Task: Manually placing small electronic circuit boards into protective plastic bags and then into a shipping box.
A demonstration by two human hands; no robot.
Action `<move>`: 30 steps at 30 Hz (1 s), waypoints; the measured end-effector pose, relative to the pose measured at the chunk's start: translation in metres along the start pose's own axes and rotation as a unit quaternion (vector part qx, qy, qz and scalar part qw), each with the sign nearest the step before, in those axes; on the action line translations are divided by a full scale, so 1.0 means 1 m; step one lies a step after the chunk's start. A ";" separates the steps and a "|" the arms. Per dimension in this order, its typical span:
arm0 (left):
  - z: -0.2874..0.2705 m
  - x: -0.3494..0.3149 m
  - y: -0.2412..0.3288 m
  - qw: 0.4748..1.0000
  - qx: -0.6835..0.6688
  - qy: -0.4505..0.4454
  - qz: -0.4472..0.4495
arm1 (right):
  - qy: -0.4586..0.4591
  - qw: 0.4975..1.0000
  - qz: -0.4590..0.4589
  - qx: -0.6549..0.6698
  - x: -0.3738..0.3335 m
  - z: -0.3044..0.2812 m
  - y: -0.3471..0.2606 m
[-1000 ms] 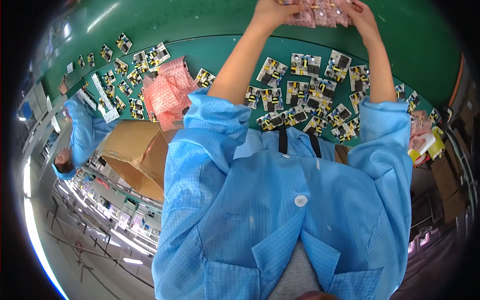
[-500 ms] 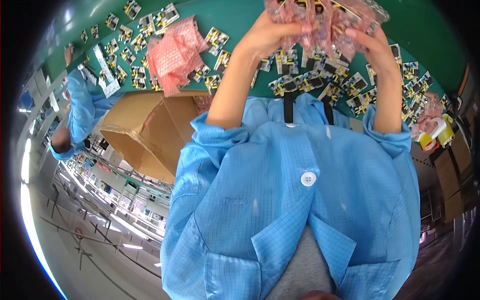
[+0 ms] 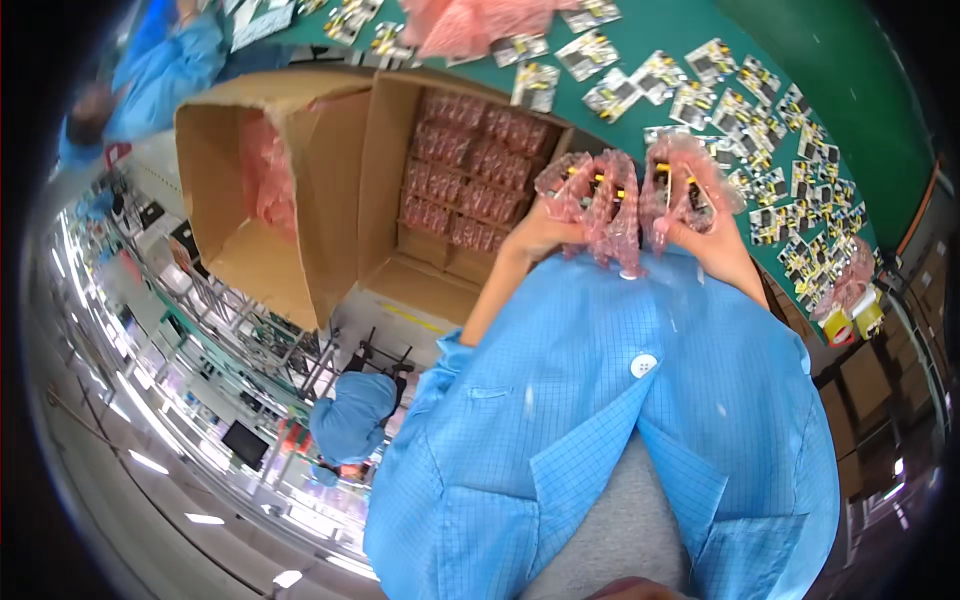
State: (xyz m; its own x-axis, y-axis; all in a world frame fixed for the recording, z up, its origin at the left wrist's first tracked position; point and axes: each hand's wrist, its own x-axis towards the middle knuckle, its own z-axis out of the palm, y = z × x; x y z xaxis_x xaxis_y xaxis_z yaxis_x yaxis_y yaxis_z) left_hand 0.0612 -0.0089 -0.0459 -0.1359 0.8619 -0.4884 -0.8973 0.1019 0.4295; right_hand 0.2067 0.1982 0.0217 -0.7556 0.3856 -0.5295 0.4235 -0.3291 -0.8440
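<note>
Close in front of my chest, my left hand (image 3: 540,236) is closed round several circuit boards in pink bubble bags (image 3: 605,205). Pressed in from the other side, my right hand (image 3: 718,248) grips more bagged circuit boards (image 3: 685,180), held upright in a row with the first ones. Yellow parts of the boards show through the clear pink film. To the left of my left hand stands an open cardboard box (image 3: 385,160), with rows of pink-bagged boards (image 3: 470,165) packed inside.
Bare circuit boards (image 3: 745,125) are spread over the green table (image 3: 800,60). A pile of pink bubble bags (image 3: 480,20) lies on it at the far side, and yellow tape rolls (image 3: 865,315) sit at the right. Box flaps (image 3: 320,180) jut out left. Co-workers in blue (image 3: 175,60) are at the left.
Both hands have come back from over the table toward my chest with the bagged boards. My view has shifted left, so the inside of the box now shows.
</note>
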 end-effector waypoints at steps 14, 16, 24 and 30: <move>-0.176 -0.249 -0.087 0.947 -0.079 0.282 0.131 | -0.271 0.944 0.186 -0.017 0.020 0.274 0.171; -0.197 -0.269 -0.096 0.921 -0.051 0.364 0.131 | -0.325 0.900 0.274 0.099 0.023 0.308 0.225; -0.318 -0.310 -0.162 0.880 0.025 0.471 0.044 | -0.283 0.838 0.427 0.188 0.004 0.391 0.351; -0.377 -0.291 -0.193 0.870 0.035 0.492 0.007 | -0.138 0.906 0.386 0.104 0.009 0.410 0.400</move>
State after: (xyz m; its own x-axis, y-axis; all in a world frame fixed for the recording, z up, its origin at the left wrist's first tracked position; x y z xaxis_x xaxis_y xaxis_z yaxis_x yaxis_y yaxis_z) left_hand 0.1155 -0.4671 -0.2732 -0.4716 0.0248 -0.8815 -0.8692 0.1551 0.4694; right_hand 0.1640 -0.2832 -0.2857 -0.3823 -0.2509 -0.8893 0.7976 -0.5755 -0.1805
